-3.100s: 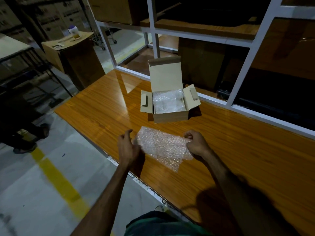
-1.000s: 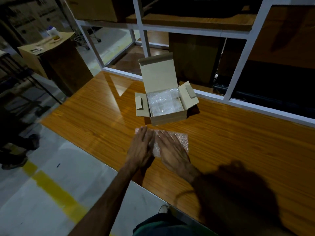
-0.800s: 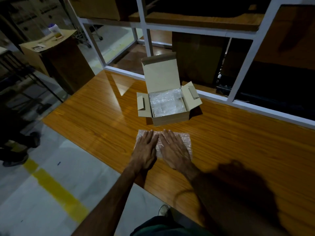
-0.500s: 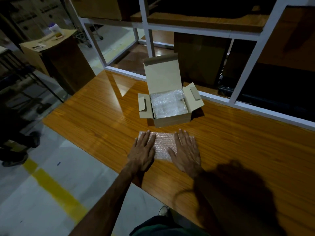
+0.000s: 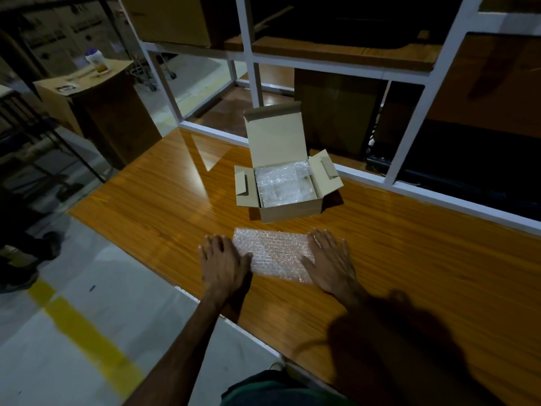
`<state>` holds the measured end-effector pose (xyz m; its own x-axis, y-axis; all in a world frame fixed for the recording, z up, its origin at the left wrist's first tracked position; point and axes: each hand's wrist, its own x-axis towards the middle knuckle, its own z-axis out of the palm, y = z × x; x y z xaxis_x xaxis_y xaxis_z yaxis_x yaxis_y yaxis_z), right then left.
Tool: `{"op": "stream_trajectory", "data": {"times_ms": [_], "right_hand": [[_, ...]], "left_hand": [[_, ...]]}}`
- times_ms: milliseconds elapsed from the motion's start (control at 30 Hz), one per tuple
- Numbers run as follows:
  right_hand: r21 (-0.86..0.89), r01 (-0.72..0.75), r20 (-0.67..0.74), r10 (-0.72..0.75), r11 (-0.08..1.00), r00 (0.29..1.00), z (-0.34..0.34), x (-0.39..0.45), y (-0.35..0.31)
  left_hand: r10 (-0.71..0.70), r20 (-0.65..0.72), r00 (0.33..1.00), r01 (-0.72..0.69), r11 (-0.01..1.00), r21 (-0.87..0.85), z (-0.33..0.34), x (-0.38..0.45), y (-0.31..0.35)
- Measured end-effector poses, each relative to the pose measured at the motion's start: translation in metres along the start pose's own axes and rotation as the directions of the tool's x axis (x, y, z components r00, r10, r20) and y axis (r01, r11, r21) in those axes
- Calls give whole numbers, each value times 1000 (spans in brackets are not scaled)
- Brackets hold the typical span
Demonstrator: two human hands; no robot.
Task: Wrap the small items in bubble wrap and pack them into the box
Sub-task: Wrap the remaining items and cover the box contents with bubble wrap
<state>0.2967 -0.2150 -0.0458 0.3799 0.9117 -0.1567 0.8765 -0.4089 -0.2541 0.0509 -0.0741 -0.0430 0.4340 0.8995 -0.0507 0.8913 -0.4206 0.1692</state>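
No brand, label or readable writing on anything in view; faint dark marks on the stacked cartons [image 5: 55,33] far left, too dim and small to read. Flat on the wooden table [image 5: 164,200], close to its near edge: a sheet of bubble wrap [image 5: 273,253], rectangular, long axis running left to right and tilted a little so the right end sits nearer the viewer. Left hand [image 5: 224,266] pressing palm-down on the sheet's left end, fingers straight and slightly spread, pointing away toward the box. Right hand [image 5: 330,263] the same on the right end, fingers straight and spread, thumb lying over the sheet's near right corner; nothing gripped by either. Just beyond the sheet, not touching it: a small cardboard box [image 5: 289,208], lid flap standing upright at the back, side flaps folded outward left and right, long axis running away from the viewer. Inside the box: more bubble wrap [image 5: 282,183] filling it nearly to the rim, contents not discernible. Behind the table: a white metal frame [image 5: 254,58] with wooden shelves. Far left on a large carton [image 5: 96,95]: a small white bottle [image 5: 93,60], label unreadable
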Motion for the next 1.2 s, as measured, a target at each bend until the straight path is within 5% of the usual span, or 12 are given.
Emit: {"op": "stream_trajectory", "data": {"times_ms": [133,300,500,633,767,900,1067,1200], "right_hand": [[99,40,-99,-30,994,995,-17,12,8],[371,-45,59,24,928,998,-41,25,19],[402,-59,157,-5,914,988,-42,24,27],[441,-49,171,-30,896,985,-42,19,27],[512,-88,170,-1,854,985,-48,16,29],[604,-153,231,11,782,973,-55,17,41],[635,-192,252,35,748,967,-60,14,44],[419,-119,-22,141,900,990,-56,6,26]], "left_hand": [[-85,-38,996,80,990,-114,0,-7,13],[-219,-26,975,202,934,-294,-20,0,32],[-1,-275,961,-193,708,-679,-32,-10,39],[214,-390,895,-411,735,-539,-37,-27,65],[369,-305,878,-467,802,-374,-19,-61,107],[445,-244,862,-507,777,-373,2,-82,114],[601,-233,765,-644,697,-315,10,-95,112],[584,-147,798,-586,695,-416,2,-99,112]]}}
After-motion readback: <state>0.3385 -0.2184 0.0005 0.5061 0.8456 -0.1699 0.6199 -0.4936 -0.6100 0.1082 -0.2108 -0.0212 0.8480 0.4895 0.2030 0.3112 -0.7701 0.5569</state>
